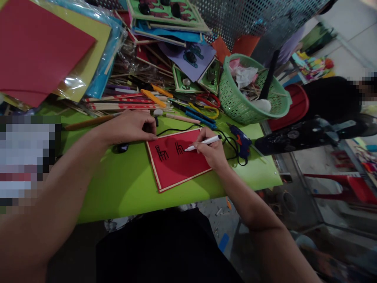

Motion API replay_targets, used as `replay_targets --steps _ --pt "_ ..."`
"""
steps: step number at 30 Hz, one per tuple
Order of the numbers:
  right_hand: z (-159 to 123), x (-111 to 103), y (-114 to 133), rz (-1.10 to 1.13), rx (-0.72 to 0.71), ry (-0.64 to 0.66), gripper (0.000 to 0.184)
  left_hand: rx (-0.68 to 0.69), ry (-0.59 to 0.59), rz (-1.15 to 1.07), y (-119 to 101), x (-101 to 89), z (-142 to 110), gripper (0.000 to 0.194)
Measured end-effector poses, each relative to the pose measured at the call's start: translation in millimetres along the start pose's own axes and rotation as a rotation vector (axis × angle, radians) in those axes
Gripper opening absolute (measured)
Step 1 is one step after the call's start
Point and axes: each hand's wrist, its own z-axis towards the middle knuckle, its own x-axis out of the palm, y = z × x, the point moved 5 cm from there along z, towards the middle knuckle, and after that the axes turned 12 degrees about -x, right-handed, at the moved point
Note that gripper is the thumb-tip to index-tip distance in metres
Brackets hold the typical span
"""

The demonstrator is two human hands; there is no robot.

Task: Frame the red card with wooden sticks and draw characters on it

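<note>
A white marker [206, 142] with a dark end is pinched in my right hand [214, 152], its tip against a red card [182, 169] edged with thin wooden sticks. Two black line drawings shaped like chairs show on the card: a fuller chair drawing [161, 153] at left, and a sparser chair drawing [179, 148] beside the marker tip. At the card's upper left corner rests my left hand [132, 125], fingers bent and apart from the thumb, holding nothing that I can see; its thumb touches the corner. A small black object [120, 147] lies below that wrist.
Behind the card lie cutters [154, 98], scissors [210, 103] and wooden sticks. A blue glue gun [240, 141] with its black cord is at right, below a green basket [253, 112] of scraps. Coloured sheets [44, 51] and framed cards [171, 19] are piled at the back.
</note>
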Motion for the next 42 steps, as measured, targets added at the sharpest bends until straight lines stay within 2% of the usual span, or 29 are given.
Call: replay_targets --steps 5,42 --pt "-0.2 -0.3 0.2 -0.011 0.007 -0.007 0.02 0.028 -0.012 -0.003 1.5 0.9 0.0 0.031" --pt "-1.1 -1.1 -5.9 0.09 -0.003 0.0 0.019 -0.012 0.006 -0.011 0.5 0.5 0.0 0.035"
